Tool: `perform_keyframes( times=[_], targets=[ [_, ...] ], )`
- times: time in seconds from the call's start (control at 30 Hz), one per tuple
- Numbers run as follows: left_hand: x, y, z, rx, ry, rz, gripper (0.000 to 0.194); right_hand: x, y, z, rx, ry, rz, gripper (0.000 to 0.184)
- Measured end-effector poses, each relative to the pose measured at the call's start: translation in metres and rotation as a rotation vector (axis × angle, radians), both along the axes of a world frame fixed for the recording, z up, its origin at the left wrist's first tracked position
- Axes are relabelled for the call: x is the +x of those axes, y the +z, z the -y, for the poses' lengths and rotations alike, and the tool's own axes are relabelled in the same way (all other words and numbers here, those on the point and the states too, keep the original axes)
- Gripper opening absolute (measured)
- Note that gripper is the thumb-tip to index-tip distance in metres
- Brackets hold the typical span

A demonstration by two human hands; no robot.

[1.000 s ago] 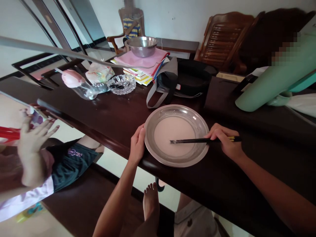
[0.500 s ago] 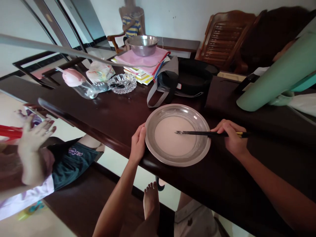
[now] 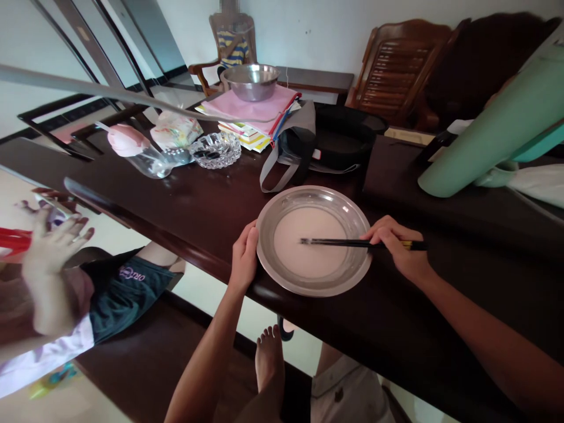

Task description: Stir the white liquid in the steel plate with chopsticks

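A round metal plate (image 3: 358, 212) holding a pale, milky liquid sits near the front edge of a dark wooden table (image 3: 207, 211). My left hand (image 3: 244, 258) grips the plate's left rim, fingers curled around it. My right hand (image 3: 396, 247) is closed on a pair of black chopsticks (image 3: 335, 242). The chopsticks lie nearly level across the plate, their tips in the liquid left of the centre.
Behind the plate are a grey-strapped black bag (image 3: 321, 144), a glass ashtray (image 3: 215, 150), a pink-capped bottle (image 3: 136, 151), books under a steel bowl (image 3: 251, 81), and a green cylinder (image 3: 489, 141) at right. Another person's hand (image 3: 46, 249) hovers at far left, off the table.
The chopstick tips swept right and up half a second ago, then back left across the liquid. My left hand stayed on the rim. The other person's hand drifted slightly left.
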State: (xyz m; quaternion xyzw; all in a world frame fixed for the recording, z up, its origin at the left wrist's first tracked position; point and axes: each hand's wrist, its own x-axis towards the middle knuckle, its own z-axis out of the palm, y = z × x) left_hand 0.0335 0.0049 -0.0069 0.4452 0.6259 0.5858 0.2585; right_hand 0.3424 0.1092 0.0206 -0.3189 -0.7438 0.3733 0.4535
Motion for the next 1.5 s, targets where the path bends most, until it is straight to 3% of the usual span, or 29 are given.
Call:
perform_keyframes(
  times=[0.1,0.17,0.3,0.47,0.6,0.77,0.9,1.07,1.23,1.37,1.5],
  targets=[
    [-0.0001,-0.0001,-0.0001,0.001,-0.006,0.002,0.048,0.0014,-0.0011,-0.0022,-0.005,-0.087,-0.067,0.035],
    [0.0002,0.0001,-0.0003,0.002,-0.013,0.001,0.048,0.0024,-0.0022,-0.0027,-0.017,-0.071,-0.130,0.037],
    [0.0010,0.0007,-0.0007,-0.004,0.002,-0.006,0.046,0.0011,-0.0015,-0.0008,-0.008,0.017,-0.009,0.032],
    [0.0008,0.0008,-0.0004,-0.006,-0.005,-0.010,0.047,0.0007,-0.0020,-0.0011,-0.024,-0.091,-0.110,0.036],
    [-0.0001,-0.0004,0.0000,-0.006,0.000,-0.003,0.047,0.0002,-0.0017,0.0012,-0.018,0.008,-0.034,0.033],
    [-0.0003,-0.0011,0.0000,-0.001,-0.007,0.005,0.047,-0.0004,-0.0016,0.0021,-0.031,-0.092,-0.055,0.035],
    [0.0001,-0.0008,0.0002,-0.006,-0.005,0.008,0.046,0.0002,-0.0028,0.0026,-0.045,-0.005,-0.053,0.034],
    [0.0008,0.0002,0.0008,-0.009,0.004,0.007,0.046,0.0002,-0.0025,0.0020,-0.051,-0.099,-0.068,0.035],
    [0.0012,0.0015,0.0006,-0.011,0.008,0.007,0.046,-0.0009,-0.0008,0.0027,-0.048,-0.025,-0.012,0.034],
    [0.0009,0.0016,0.0004,-0.010,0.004,-0.001,0.047,0.0000,-0.0019,0.0013,-0.037,-0.118,-0.053,0.036],
    [0.0008,0.0016,0.0006,-0.015,-0.003,-0.008,0.047,-0.0006,-0.0020,0.0027,-0.050,-0.019,-0.060,0.035]
  ],
)
